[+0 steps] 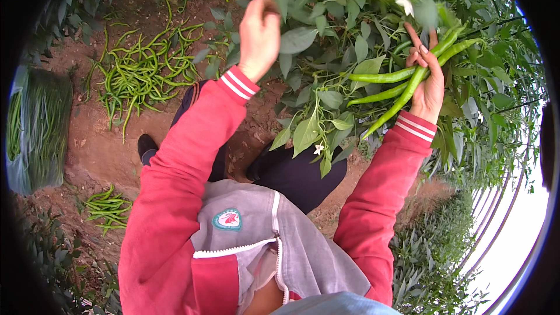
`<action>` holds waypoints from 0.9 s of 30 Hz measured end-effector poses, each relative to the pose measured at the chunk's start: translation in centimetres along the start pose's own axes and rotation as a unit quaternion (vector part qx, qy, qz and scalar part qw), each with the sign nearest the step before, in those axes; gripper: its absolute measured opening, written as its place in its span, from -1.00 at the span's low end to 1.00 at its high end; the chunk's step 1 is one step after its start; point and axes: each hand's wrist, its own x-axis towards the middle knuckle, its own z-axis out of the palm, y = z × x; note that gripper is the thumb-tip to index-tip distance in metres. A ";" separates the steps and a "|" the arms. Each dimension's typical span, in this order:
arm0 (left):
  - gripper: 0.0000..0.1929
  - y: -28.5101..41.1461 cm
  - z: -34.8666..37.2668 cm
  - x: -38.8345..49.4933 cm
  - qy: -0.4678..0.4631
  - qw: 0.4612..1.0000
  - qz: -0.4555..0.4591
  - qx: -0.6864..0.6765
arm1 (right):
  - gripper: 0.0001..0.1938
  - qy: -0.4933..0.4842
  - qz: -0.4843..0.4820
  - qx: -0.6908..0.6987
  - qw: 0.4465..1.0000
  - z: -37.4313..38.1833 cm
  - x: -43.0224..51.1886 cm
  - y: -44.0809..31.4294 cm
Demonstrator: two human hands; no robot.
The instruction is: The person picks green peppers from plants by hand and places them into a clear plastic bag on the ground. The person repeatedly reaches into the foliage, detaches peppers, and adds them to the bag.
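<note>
My right hand (pixel 429 89) grips several long green chilli peppers (pixel 411 89), whose tips stick out past the fingers on both sides. It is raised in front of the leaves of a pepper plant (pixel 337 13). At the plant's left edge is my left hand (pixel 259 37), fingers curled in among the foliage. Blur and leaves hide its fingertips, so whether it pinches a stem cannot be told. White flowers (pixel 318 148) show on the plant, and the branch at the top right is blurred.
Left on the bare soil lies a large heap of green chilli peppers (pixel 140 70), with a smaller heap (pixel 108 208) below it. A clear plastic bag packed with green peppers (pixel 41 131) stands at the far left. Pepper foliage (pixel 437 245) borders the right, beside curved greenhouse ribs (pixel 494 218).
</note>
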 end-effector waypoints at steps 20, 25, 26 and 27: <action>-0.86 17.0 18.3 12.9 -0.206 0.942 -0.097 -0.245 | -0.14 0.029 -0.024 -0.007 0.999 3.1 -4.9 0.9; -0.77 6.1 14.7 20.1 -0.163 0.934 0.056 0.314 | -0.14 0.025 -0.025 0.012 0.999 2.0 -5.5 0.4; -0.59 4.5 12.9 20.2 -0.285 0.751 0.163 0.573 | -0.15 0.026 -0.024 0.013 0.999 1.7 -5.5 0.2; -0.63 2.7 12.1 19.2 -0.273 0.754 0.181 0.569 | -0.15 0.030 -0.020 0.012 0.999 1.5 -5.6 0.2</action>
